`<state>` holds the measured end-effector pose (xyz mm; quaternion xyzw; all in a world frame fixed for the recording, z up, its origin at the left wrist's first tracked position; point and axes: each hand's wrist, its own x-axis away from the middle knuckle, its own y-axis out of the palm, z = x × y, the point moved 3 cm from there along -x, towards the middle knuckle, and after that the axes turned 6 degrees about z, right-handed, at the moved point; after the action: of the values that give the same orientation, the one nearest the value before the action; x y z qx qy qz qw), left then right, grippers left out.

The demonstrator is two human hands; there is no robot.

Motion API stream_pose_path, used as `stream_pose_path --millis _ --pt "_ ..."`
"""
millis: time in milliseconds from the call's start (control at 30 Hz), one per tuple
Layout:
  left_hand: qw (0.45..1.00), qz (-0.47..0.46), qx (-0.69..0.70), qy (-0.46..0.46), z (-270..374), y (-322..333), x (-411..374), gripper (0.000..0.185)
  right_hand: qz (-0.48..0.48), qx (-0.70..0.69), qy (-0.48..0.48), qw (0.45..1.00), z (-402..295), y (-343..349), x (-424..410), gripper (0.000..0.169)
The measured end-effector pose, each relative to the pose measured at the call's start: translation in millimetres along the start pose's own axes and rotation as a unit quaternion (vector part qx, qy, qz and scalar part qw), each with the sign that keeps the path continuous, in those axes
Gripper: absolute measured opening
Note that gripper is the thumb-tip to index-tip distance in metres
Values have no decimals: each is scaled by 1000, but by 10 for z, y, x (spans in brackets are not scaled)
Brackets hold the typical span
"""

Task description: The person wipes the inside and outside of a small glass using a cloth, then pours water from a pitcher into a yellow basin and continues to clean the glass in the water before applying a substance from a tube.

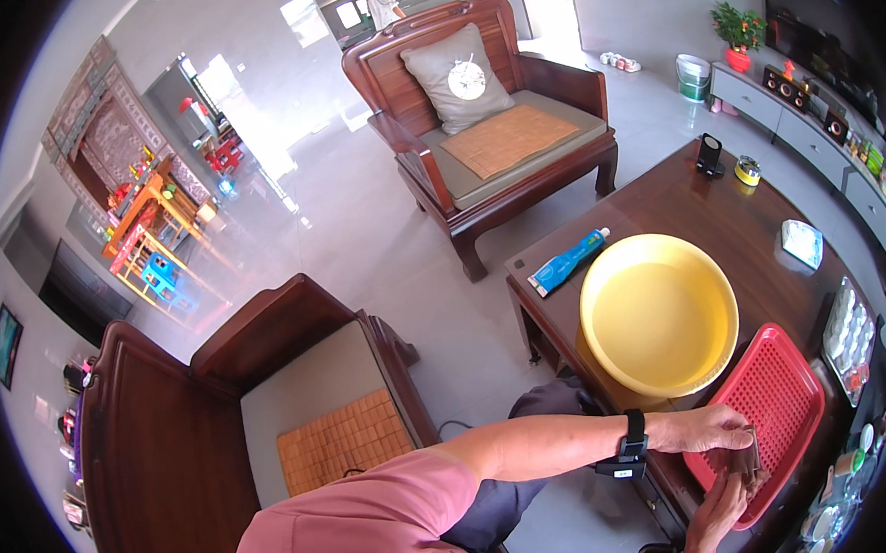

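My left hand [705,429] reaches over the near end of a red perforated plastic tray [775,399], fingertips pinching a small thin brown piece [743,451], perhaps cloth; its material is unclear. My right hand [722,505] holds the lower part of the same piece from below, fingers bent around it. The tray lies on a dark wooden table [664,205]. Beside it stands a round yellow plastic basin [596,360], which seems to hold clear liquid. Left of the basin, a blue and green squeeze tube [570,261] lies at the table's edge.
A tissue pack [801,244], a yellow-rimmed round tin [747,171], a small black device [709,154] and a clear tray of white cups [848,335] are on the table. Jars and cups crowd the right. A wooden armchair [469,210] stands beyond; a person [382,3] is far back.
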<state>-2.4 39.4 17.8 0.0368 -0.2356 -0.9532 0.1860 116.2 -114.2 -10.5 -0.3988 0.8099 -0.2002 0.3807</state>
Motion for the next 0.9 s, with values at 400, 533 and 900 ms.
stream_pose_path --millis 400,533,900 --pt "991 -10 -54 123 186 30 17 49 -40 -391 215 894 -142 -2 -16 39" --pt "995 63 -69 19 163 -29 42 63 -31 116 -80 989 -193 32 -45 44" --pt "989 26 -98 110 95 -56 -15 51 -25 -537 264 801 -493 -45 -171 50"
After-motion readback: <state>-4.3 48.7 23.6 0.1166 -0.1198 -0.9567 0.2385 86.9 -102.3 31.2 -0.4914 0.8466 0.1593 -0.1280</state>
